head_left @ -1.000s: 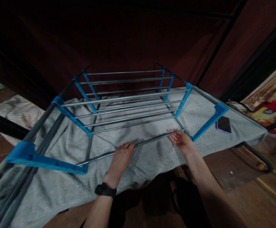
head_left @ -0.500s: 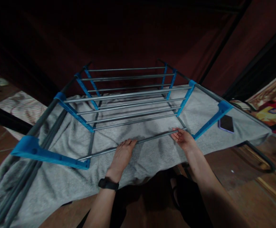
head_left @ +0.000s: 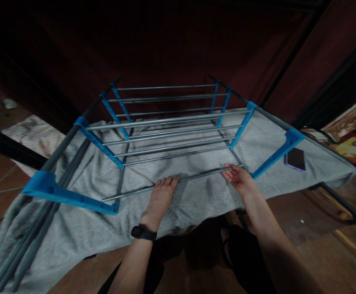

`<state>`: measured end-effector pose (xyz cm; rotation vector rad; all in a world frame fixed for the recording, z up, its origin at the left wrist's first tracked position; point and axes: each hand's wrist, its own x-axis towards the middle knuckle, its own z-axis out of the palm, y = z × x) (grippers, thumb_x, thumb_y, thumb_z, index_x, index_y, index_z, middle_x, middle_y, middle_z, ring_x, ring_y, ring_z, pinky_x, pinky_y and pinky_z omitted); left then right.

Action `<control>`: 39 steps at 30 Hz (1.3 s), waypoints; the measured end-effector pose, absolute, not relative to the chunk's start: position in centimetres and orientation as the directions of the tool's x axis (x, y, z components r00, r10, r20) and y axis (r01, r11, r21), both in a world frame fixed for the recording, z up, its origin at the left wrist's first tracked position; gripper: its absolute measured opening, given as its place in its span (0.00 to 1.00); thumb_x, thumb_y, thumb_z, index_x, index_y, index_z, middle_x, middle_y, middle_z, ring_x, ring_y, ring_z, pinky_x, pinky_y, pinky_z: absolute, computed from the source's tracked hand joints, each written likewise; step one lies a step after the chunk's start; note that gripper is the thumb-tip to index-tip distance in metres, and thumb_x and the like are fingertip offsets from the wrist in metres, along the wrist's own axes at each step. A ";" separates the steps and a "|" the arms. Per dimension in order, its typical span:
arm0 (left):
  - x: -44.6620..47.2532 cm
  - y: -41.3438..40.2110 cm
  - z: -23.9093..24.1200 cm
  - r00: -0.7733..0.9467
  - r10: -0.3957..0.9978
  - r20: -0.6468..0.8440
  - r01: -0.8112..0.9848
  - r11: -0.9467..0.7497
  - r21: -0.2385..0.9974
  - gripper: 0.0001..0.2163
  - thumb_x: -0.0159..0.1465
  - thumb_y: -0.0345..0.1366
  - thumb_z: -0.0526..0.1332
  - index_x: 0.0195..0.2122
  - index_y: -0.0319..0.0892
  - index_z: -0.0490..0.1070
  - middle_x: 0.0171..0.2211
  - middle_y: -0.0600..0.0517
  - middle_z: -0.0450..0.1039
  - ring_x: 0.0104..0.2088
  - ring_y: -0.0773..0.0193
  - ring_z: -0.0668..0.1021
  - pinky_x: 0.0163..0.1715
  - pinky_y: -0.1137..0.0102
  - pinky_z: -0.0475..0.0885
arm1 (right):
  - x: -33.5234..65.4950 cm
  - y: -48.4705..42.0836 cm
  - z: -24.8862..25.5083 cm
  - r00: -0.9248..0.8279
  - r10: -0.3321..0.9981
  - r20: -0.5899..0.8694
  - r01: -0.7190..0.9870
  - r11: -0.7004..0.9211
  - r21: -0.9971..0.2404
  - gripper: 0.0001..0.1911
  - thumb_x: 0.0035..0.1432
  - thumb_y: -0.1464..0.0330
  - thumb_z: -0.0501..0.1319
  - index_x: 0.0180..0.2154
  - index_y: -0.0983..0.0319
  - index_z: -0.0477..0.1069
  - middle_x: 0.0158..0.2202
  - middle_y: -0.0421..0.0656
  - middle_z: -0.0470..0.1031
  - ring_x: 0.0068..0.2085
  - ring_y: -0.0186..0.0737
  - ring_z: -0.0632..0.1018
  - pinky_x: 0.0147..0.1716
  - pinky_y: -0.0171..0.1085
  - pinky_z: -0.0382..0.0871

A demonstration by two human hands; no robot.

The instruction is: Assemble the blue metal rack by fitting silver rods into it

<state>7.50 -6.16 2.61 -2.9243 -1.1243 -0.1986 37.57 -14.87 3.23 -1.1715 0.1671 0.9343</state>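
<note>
A rack frame (head_left: pixel 207 101) of grey tubes and blue plastic brackets rests on a grey blanket, with several metal rods spanning it. Along its near side lies a loose-looking metal rod (head_left: pixel 202 175), between the left front bracket (head_left: pixel 73 198) and the right front bracket (head_left: pixel 276 156). My left hand (head_left: pixel 162 195), palm down, has its fingers over the middle of this rod. Near the rod's right end, my right hand (head_left: pixel 239 178) closes its fingers round it from below. Whether either rod end sits inside a bracket I cannot tell.
The grey blanket (head_left: pixel 193 204) covers the surface under the rack. A phone (head_left: pixel 296 158) lies on it at the right. Several grey tubes (head_left: pixel 39 228) lie at the left. A dark red panel (head_left: pixel 165 45) stands behind, and a bent dark tube (head_left: pixel 346 204) sits below right.
The whole view has shifted slightly, so the rack appears a little further right. Both hands stay on the same rod, with hardly any movement along it.
</note>
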 end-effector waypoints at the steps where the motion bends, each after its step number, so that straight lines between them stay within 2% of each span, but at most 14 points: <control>1: 7.5 -6.2 2.7 0.733 0.669 0.123 0.669 -0.742 0.045 0.26 0.66 0.21 0.47 0.63 0.44 0.64 0.53 0.44 0.74 0.52 0.56 0.77 0.58 0.58 0.68 | 37.6 -14.9 3.2 0.630 0.539 -0.559 -0.697 0.075 -0.713 0.11 0.62 0.78 0.57 0.30 0.59 0.70 0.28 0.40 0.79 0.29 0.33 0.80 0.33 0.33 0.79; 7: 7.7 -6.3 2.9 0.737 0.666 0.119 0.666 -0.745 0.046 0.26 0.66 0.20 0.46 0.63 0.43 0.65 0.51 0.44 0.75 0.52 0.55 0.77 0.56 0.58 0.68 | 37.7 -14.9 3.0 0.627 0.550 -0.552 -0.696 0.078 -0.714 0.12 0.61 0.79 0.56 0.31 0.59 0.71 0.27 0.39 0.79 0.29 0.33 0.80 0.33 0.32 0.79; 18: 7.7 -6.4 2.9 0.728 0.675 0.117 0.673 -0.737 0.062 0.27 0.65 0.19 0.47 0.63 0.43 0.64 0.54 0.43 0.74 0.54 0.55 0.76 0.59 0.56 0.66 | 37.6 -14.8 3.1 0.625 0.539 -0.565 -0.701 0.068 -0.710 0.12 0.61 0.79 0.56 0.29 0.59 0.70 0.28 0.40 0.79 0.29 0.32 0.80 0.34 0.32 0.78; 29: 7.5 -6.1 2.6 0.735 0.665 0.136 0.663 -0.746 0.064 0.26 0.65 0.19 0.47 0.62 0.43 0.64 0.52 0.44 0.74 0.51 0.57 0.77 0.58 0.58 0.67 | 37.7 -14.8 2.9 0.620 0.544 -0.566 -0.708 0.076 -0.702 0.11 0.62 0.79 0.56 0.30 0.59 0.70 0.28 0.40 0.79 0.30 0.33 0.80 0.35 0.33 0.79; 35: 7.5 -5.5 3.3 0.711 0.690 0.135 0.679 -0.723 0.126 0.18 0.70 0.27 0.49 0.57 0.45 0.68 0.47 0.46 0.76 0.46 0.57 0.78 0.51 0.61 0.70 | 37.7 -14.7 3.1 0.614 0.548 -0.568 -0.716 0.085 -0.693 0.12 0.62 0.79 0.56 0.30 0.60 0.70 0.28 0.40 0.79 0.28 0.33 0.80 0.34 0.33 0.79; 39: 7.5 -5.2 4.1 0.698 0.704 0.135 0.687 -0.710 0.155 0.15 0.72 0.33 0.49 0.55 0.45 0.70 0.46 0.47 0.76 0.45 0.57 0.78 0.50 0.62 0.69 | 37.7 -14.6 3.0 0.622 0.543 -0.564 -0.713 0.095 -0.695 0.11 0.62 0.78 0.56 0.30 0.60 0.70 0.28 0.40 0.79 0.27 0.33 0.80 0.34 0.33 0.78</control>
